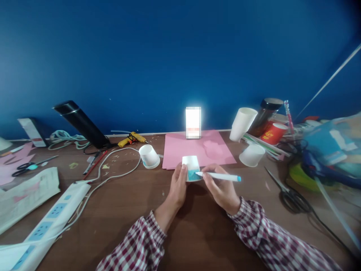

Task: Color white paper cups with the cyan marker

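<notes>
Pressing our left hand's thumb and fingers around a small white cup, we are gripping a marker in our right hand, its tip meeting the blue patch low on the cup's side. We are holding the cup between both hands, near the front edge of the pink paper; whether it is whole or cut, we cannot tell. We are perhaps risking a smear if our fingers slide onto wet ink, or a dent if we are squeezing too hard; a slipping cup could make the tip stray. We are working at a brown desk before a blue wall, with a power strip, a black bottle and a yellow glue gun sitting to our left, and scissors lying open to our right.
</notes>
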A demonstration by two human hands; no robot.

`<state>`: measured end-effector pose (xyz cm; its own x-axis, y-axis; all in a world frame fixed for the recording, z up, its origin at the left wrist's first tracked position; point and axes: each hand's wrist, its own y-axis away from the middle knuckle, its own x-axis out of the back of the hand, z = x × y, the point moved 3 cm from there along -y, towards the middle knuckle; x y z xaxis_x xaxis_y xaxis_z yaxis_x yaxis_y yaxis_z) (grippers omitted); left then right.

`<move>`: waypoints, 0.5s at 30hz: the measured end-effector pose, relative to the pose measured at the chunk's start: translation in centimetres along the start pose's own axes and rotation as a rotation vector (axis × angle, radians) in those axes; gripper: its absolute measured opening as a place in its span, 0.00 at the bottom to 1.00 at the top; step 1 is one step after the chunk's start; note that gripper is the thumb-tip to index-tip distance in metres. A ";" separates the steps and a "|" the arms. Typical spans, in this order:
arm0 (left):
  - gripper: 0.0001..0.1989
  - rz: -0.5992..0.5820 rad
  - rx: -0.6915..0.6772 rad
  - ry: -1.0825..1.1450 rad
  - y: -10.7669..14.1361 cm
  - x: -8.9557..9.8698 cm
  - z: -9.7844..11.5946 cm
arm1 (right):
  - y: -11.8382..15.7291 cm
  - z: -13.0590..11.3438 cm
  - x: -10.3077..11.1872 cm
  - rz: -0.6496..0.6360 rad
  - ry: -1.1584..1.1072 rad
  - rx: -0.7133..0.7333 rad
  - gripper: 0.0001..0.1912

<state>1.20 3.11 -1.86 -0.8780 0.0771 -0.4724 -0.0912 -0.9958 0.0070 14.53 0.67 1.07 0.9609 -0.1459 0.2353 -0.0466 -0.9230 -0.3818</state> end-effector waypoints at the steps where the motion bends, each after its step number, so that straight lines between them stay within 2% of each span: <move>1: 0.16 -0.002 0.001 0.003 0.0 0.0 0.0 | 0.0 -0.1 0.0 -0.006 -0.003 -0.002 0.06; 7: 0.16 0.028 -0.004 -0.005 -0.2 0.3 -0.2 | 0.0 -0.3 -0.2 -0.116 -0.026 0.014 0.05; 12: 0.18 0.022 0.004 -0.026 -0.1 0.2 -0.2 | 0.1 -0.3 0.0 -0.038 0.045 0.059 0.03; 15: 0.18 0.047 0.005 -0.056 -0.1 0.3 -0.1 | 0.0 -0.2 -0.1 -0.077 0.056 0.082 0.03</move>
<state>0.98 3.22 -2.13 -0.9063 0.0326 -0.4215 -0.0512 -0.9981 0.0330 14.43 0.59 1.23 0.9438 -0.0973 0.3157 0.0518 -0.9002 -0.4323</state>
